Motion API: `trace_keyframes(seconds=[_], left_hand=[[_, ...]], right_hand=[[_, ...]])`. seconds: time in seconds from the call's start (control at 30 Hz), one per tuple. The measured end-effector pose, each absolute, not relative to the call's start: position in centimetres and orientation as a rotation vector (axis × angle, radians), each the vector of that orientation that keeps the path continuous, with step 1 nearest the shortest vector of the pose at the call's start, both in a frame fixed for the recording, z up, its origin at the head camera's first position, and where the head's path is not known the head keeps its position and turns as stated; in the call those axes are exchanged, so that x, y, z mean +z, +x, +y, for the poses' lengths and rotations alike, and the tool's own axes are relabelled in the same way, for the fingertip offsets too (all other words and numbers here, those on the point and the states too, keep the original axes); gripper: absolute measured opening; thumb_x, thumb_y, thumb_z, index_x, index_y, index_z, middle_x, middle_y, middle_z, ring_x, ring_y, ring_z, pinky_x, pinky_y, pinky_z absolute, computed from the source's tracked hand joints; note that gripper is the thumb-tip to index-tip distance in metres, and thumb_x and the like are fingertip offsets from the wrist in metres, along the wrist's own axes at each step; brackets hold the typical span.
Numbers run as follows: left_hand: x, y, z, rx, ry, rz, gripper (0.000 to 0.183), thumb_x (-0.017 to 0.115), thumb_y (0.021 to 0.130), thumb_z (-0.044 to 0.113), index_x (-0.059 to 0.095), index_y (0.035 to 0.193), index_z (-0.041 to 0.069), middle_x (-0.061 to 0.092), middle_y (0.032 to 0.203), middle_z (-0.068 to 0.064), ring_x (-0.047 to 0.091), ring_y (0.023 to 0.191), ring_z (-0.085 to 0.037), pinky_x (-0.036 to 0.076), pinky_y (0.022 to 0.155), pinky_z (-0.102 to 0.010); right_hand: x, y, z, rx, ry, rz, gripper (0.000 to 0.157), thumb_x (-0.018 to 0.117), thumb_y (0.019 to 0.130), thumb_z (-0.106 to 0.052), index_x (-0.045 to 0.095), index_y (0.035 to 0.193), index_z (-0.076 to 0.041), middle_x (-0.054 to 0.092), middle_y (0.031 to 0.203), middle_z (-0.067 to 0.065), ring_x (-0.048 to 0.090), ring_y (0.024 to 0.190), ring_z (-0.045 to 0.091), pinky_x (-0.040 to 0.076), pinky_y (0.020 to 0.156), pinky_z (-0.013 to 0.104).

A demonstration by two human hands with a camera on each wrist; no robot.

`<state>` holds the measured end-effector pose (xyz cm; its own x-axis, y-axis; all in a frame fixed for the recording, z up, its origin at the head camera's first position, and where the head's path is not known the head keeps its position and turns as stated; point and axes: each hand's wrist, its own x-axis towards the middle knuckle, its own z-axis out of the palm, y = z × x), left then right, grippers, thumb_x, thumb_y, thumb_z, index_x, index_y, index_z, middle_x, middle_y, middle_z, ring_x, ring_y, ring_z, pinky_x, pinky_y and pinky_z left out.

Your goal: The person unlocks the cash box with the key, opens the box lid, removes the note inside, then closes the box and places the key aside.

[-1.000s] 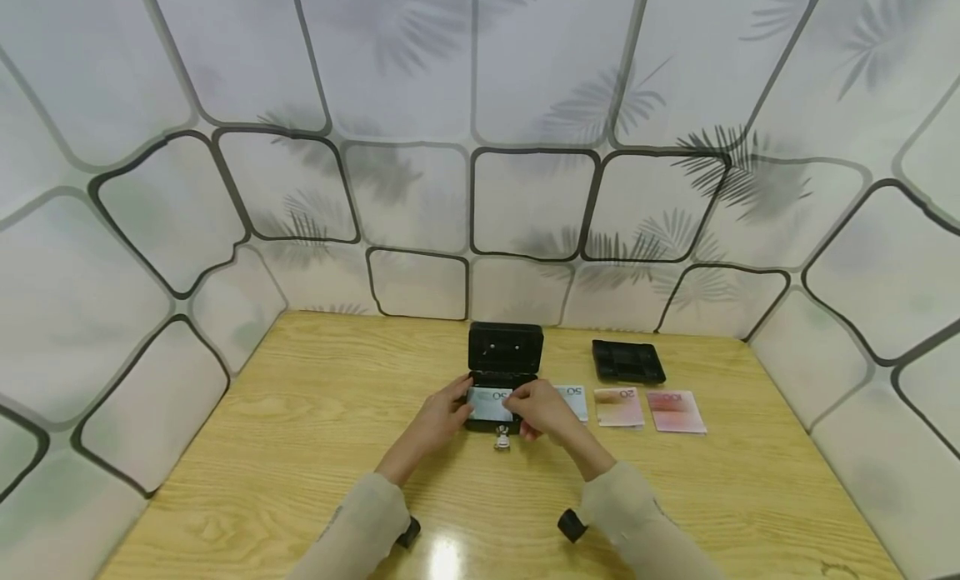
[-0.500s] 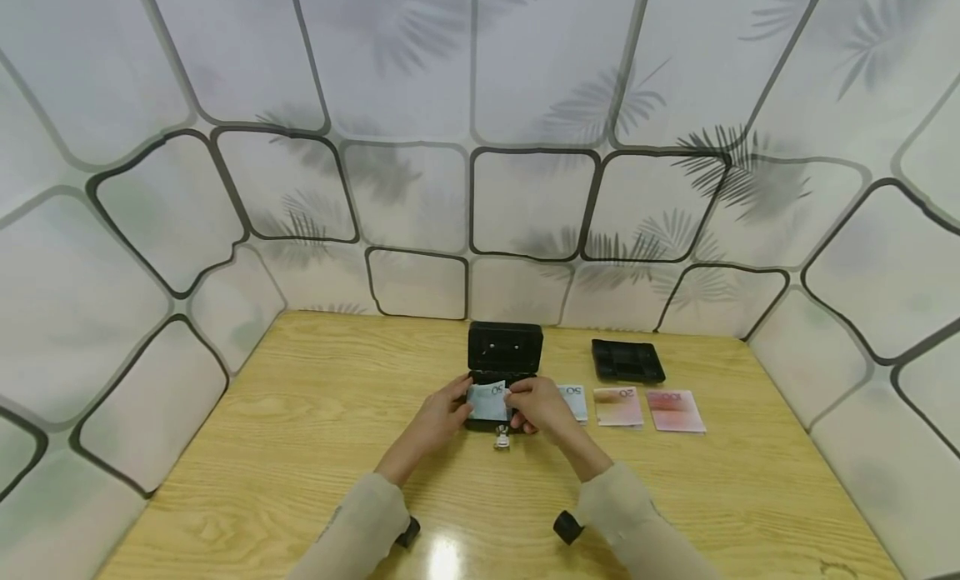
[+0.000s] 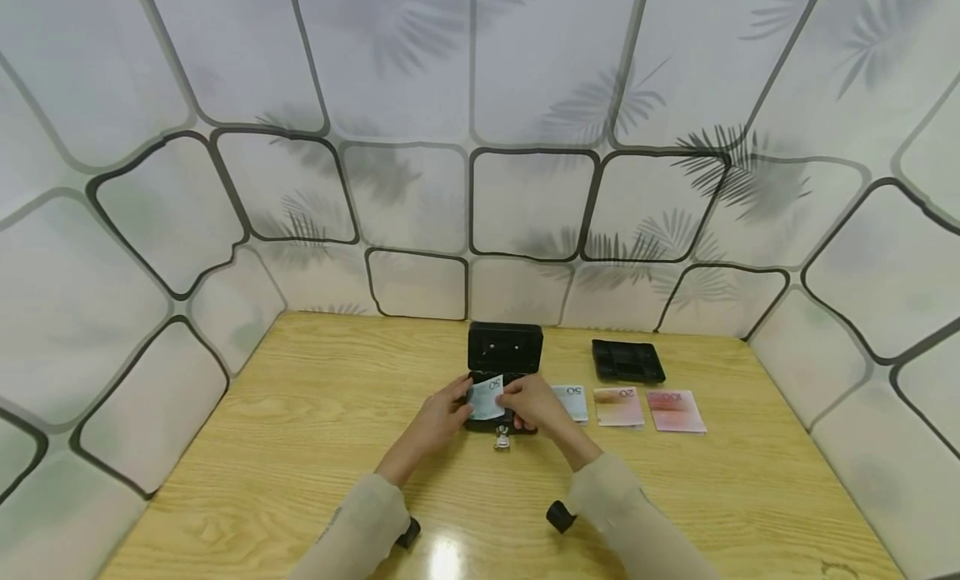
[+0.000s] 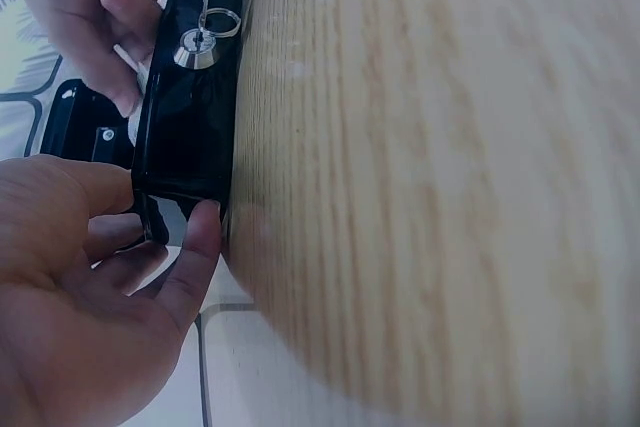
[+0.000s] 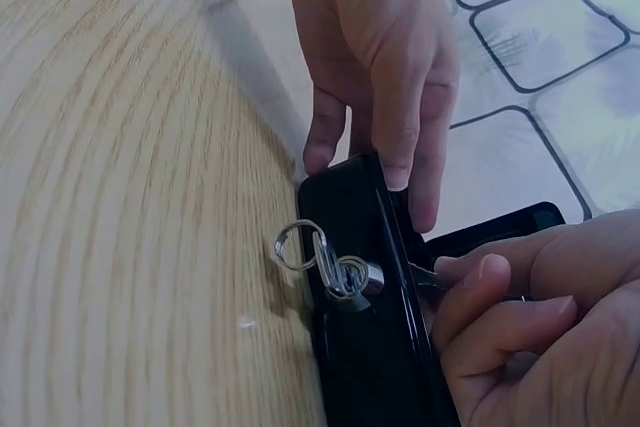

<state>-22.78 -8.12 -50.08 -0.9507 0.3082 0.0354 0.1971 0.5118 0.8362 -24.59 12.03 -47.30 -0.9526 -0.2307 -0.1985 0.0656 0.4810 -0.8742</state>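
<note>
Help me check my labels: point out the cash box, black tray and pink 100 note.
Cash box (image 4: 187, 107), left wrist view: front face.
Black tray (image 3: 628, 362), head view: middle.
Pink 100 note (image 3: 676, 412), head view: middle.

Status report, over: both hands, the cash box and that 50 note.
Left hand holding cash box by its left end. Right hand pinching 50 note at open box. Lid raised, nothing visibly blocking.

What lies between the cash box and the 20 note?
In the head view, a 50 note lies there on the table, partly hidden by the right hand.
</note>
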Motion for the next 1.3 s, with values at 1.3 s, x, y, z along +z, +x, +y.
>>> trace_keyframes(seconds=[1.3], left_hand=[[-49.8,-22.7,-8.0,1.428,0.443,2.684,0.050,0.059,0.103,0.001,0.045,0.151,-0.009,0.041,0.159,-0.023,0.048,0.138,-0.042,0.043,0.110,-0.053]], right_hand=[[-45.0,-24.0,14.3,-1.686,-0.023,2.504,0.016,0.066,0.098,-0.008,0.074,0.089,0.001,0.054,0.054,0.003,0.048,0.047,0.014,0.026,0.042,0.021]])
